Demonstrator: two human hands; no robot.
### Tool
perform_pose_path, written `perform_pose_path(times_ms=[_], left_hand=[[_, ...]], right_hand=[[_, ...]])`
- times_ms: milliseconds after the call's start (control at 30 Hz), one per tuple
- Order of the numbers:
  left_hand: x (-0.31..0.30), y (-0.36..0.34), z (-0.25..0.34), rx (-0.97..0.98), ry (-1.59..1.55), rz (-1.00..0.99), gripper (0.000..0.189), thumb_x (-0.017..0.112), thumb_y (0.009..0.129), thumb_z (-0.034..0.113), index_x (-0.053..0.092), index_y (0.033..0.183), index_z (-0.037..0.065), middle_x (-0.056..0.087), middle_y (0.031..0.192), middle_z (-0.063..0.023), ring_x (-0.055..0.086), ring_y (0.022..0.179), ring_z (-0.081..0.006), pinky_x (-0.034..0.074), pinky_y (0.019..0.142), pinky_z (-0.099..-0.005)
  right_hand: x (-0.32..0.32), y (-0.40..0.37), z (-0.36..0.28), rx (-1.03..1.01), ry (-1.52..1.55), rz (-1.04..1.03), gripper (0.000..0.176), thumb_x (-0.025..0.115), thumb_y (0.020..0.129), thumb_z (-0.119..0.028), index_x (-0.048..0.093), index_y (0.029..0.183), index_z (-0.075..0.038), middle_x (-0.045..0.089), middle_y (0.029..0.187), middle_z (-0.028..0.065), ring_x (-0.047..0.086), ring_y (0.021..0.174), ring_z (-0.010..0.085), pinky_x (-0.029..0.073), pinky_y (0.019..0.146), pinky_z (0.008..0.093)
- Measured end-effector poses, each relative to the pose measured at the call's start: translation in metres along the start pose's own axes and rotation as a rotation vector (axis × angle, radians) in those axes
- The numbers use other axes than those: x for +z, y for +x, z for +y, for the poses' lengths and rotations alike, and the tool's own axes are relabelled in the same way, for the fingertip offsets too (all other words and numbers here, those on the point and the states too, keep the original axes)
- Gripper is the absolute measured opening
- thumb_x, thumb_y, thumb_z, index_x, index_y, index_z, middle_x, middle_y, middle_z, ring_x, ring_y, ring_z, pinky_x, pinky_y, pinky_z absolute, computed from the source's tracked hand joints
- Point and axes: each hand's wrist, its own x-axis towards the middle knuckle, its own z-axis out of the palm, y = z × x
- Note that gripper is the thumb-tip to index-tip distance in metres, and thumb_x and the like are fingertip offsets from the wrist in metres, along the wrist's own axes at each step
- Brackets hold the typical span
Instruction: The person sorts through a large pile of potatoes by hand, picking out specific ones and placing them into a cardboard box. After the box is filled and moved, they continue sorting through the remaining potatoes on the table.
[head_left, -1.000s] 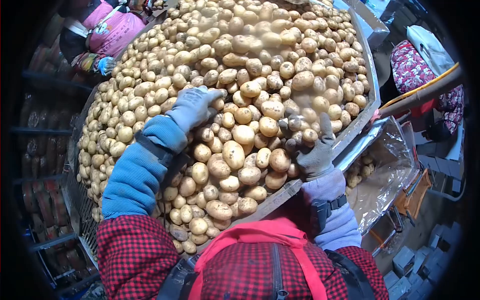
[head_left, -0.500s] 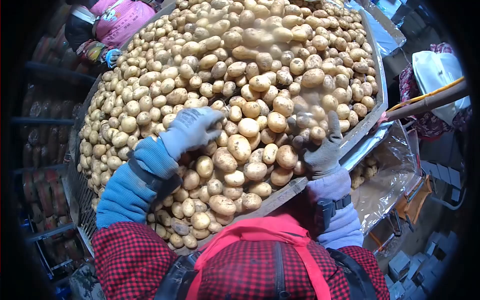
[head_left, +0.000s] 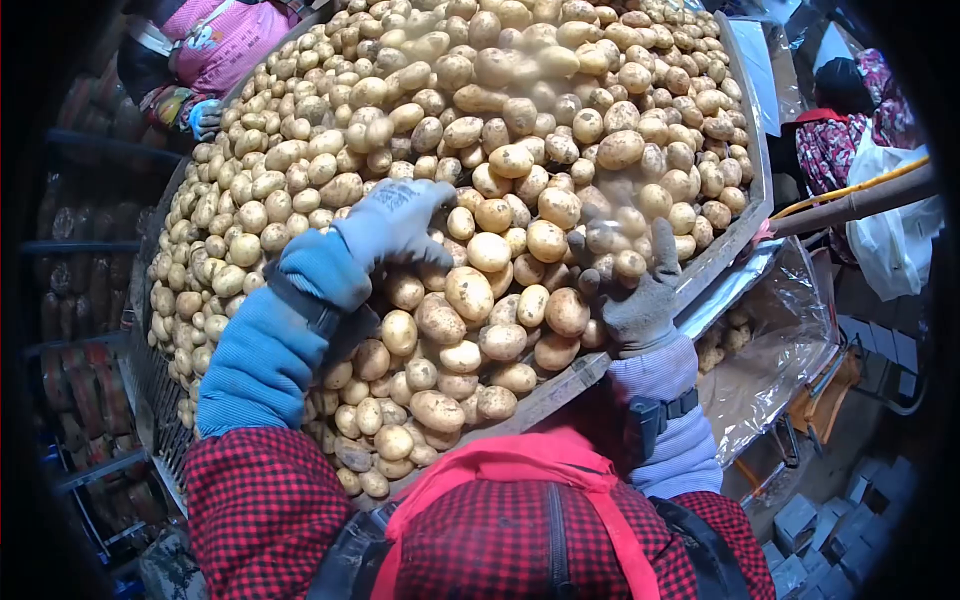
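A large heap of potatoes (head_left: 469,293) fills a wide bin with a raised rim (head_left: 540,395). My left hand (head_left: 400,225), in a grey-white glove, hovers over or touches the middle of the heap. Its fingers are apart, with a potato (head_left: 461,222) near the fingertips and nothing visibly gripped. My right hand (head_left: 640,315), in a dirty grey glove, is at the right rim. Its fingers curl around a few potatoes (head_left: 630,264), and one digit points up beside them. A smear on the view blurs that spot.
At the upper left, another person's gloved hand (head_left: 205,119) is at the bin's edge. A person in patterned clothing (head_left: 830,155) is at the right, near a wooden pole (head_left: 850,205). Clear plastic sheeting (head_left: 775,345) hangs beside the bin. Shelves (head_left: 95,245) stand at the left.
My left hand has moved slightly away from me over the heap, its fingers more spread. My right hand stays around the potatoes. The person at right has shifted, and the view has moved slightly.
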Motion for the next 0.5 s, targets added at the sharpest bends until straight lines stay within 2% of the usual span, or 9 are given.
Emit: perform_pose_path(times_ms=[33,133,167,200,267,333,400,433,500], left_hand=[[-0.001,0.004,-0.002,-0.039,-0.135,-0.050,0.083,0.088,0.073,0.055,0.060,0.137,0.011,0.072,0.113,-0.0218,0.069,0.107,-0.0410,0.055,0.090,-0.0486],[-0.016,0.008,0.003,-0.148,-0.207,-0.206,0.083,0.090,0.069,0.058,0.061,0.130,0.010,0.073,0.108,-0.0209,0.070,0.103,-0.0414,0.055,0.086,-0.0486],[-0.014,0.011,-0.001,-0.125,-0.177,-0.193,0.079,0.090,0.069,0.057,0.061,0.127,0.011,0.074,0.105,-0.0197,0.071,0.101,-0.0409,0.055,0.086,-0.0487],[-0.014,0.015,-0.003,-0.122,-0.175,-0.188,0.079,0.090,0.069,0.057,0.061,0.127,0.011,0.074,0.105,-0.0197,0.071,0.101,-0.0409,0.055,0.086,-0.0487],[-0.014,0.022,-0.007,-0.177,-0.131,-0.294,0.075,0.090,0.071,0.054,0.061,0.125,0.012,0.072,0.108,-0.0191,0.070,0.103,-0.0398,0.054,0.086,-0.0482],[-0.014,0.012,0.004,-0.182,-0.049,-0.237,0.072,0.090,0.072,0.052,0.062,0.124,0.012,0.070,0.110,-0.0183,0.069,0.104,-0.0394,0.054,0.086,-0.0477],[-0.013,0.010,0.005,-0.192,0.032,-0.186,0.068,0.090,0.073,0.050,0.062,0.123,0.012,0.068,0.112,-0.0175,0.068,0.105,-0.0390,0.054,0.087,-0.0472],[-0.010,0.010,-0.002,-0.163,-0.024,-0.183,0.064,0.088,0.074,0.047,0.062,0.122,0.013,0.067,0.114,-0.0170,0.067,0.106,-0.0387,0.054,0.087,-0.0468],[-0.006,0.008,-0.010,-0.110,-0.131,-0.135,0.053,0.086,0.076,0.039,0.064,0.117,0.012,0.068,0.112,-0.0157,0.067,0.105,-0.0370,0.054,0.088,-0.0458]], right_hand=[[-0.004,-0.001,0.007,-0.156,-0.307,0.028,0.045,0.052,0.107,-0.014,0.040,0.151,-0.012,0.067,0.131,0.0163,0.071,0.104,0.0246,0.063,0.076,0.0331],[0.009,0.000,0.002,-0.149,-0.333,0.055,0.046,0.052,0.107,-0.013,0.039,0.151,-0.011,0.068,0.130,0.0162,0.072,0.100,0.0245,0.063,0.074,0.0337],[0.023,-0.004,-0.016,0.091,0.117,0.124,0.041,0.049,0.110,-0.020,0.043,0.149,-0.012,0.069,0.126,0.0162,0.072,0.094,0.0241,0.063,0.073,0.0340],[0.018,-0.005,-0.014,0.086,0.116,0.124,0.041,0.049,0.110,-0.020,0.043,0.149,-0.012,0.069,0.126,0.0162,0.072,0.094,0.0241,0.063,0.073,0.0340],[-0.002,-0.004,-0.004,-0.027,-0.230,-0.060,0.087,0.066,0.090,0.010,0.021,0.159,-0.015,0.054,0.151,0.0223,0.066,0.125,0.0329,0.063,0.090,0.0359],[-0.020,0.005,0.006,0.100,0.014,-0.056,0.088,0.064,0.090,0.013,0.018,0.160,-0.014,0.054,0.152,0.0208,0.067,0.124,0.0313,0.063,0.092,0.0368],[-0.038,0.008,0.029,0.008,-0.337,0.096,0.067,0.063,0.101,-0.011,0.029,0.159,-0.014,0.059,0.148,0.0172,0.068,0.122,0.0305,0.062,0.088,0.0378],[-0.027,0.007,0.019,0.013,-0.335,0.092,0.067,0.063,0.101,-0.011,0.029,0.159,-0.014,0.059,0.148,0.0172,0.068,0.122,0.0305,0.062,0.088,0.0378],[-0.002,0.005,-0.008,0.192,0.518,-0.184,0.055,0.052,0.108,-0.044,0.045,0.154,-0.015,0.065,0.141,0.0132,0.070,0.119,0.0301,0.060,0.081,0.0380]])
